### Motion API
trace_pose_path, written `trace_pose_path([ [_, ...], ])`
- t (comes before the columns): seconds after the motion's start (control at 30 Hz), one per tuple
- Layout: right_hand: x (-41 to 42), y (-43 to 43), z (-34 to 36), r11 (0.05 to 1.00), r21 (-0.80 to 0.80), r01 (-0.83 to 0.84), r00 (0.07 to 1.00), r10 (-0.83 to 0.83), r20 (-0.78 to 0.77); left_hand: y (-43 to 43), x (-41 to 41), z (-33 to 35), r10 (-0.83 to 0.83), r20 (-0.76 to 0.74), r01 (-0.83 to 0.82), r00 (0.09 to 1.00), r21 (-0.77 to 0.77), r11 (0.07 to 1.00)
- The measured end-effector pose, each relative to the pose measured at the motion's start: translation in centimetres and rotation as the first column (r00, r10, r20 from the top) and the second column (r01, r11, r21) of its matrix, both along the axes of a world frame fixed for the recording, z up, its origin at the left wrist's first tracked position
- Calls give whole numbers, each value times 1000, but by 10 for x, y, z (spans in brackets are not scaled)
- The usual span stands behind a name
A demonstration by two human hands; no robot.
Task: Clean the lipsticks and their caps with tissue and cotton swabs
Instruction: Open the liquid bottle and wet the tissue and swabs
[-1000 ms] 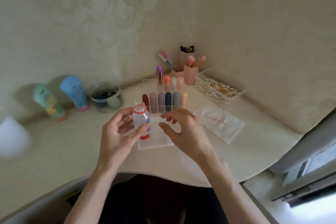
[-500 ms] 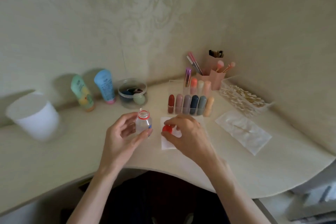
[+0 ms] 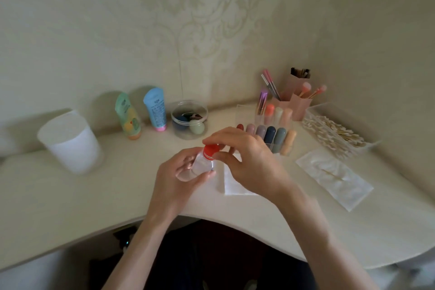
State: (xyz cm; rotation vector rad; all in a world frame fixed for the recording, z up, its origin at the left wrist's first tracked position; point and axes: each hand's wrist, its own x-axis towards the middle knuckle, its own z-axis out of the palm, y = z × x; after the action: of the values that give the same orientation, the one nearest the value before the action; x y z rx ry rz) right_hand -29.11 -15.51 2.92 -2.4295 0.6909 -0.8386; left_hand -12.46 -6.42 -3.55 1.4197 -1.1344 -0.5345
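Observation:
My left hand [image 3: 175, 178] grips a small clear bottle [image 3: 202, 164] above the desk. On the bottle's neck sits a red cap [image 3: 210, 149], pinched by the fingertips of my right hand [image 3: 244, 160]. A white tissue [image 3: 233, 183] lies flat under my right hand, partly hidden by it. Behind the hands a clear organiser [image 3: 273, 146] holds a row of several capped lipsticks [image 3: 269, 133] in red, pink, grey, blue and peach. An open clear box of cotton swabs [image 3: 334, 133] stands at the right.
A second tissue pack [image 3: 334, 178] lies at the right. A white cup [image 3: 70, 142] stands at the left, with two tubes [image 3: 141, 113] and a clear jar of sponges [image 3: 189, 120] by the wall. Pink brush holders [image 3: 296, 99] stand behind the organiser.
My right hand has brought the red cap from beside the tissue up onto the bottle's neck. The view has shifted left, so the white cup is in full sight.

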Motion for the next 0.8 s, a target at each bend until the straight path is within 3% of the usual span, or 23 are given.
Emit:
trace_pose_path([
  [0.1,3,-1,6,995,-103,15,994,-26,-102,1,-2,3,15,-19,-15,1000,8,1000],
  [0.27,8,-4,15,990,-124,64,977,-87,-194,-1,-3,5,23,-27,-23,999,17,1000],
  [0.57,4,-7,27,1000,-19,-9,967,4,-253,-4,-3,6,12,14,-13,1000,43,999],
  [0.8,5,-8,37,997,-32,77,931,-83,-356,-1,-7,8,12,41,-13,999,23,1000],
])
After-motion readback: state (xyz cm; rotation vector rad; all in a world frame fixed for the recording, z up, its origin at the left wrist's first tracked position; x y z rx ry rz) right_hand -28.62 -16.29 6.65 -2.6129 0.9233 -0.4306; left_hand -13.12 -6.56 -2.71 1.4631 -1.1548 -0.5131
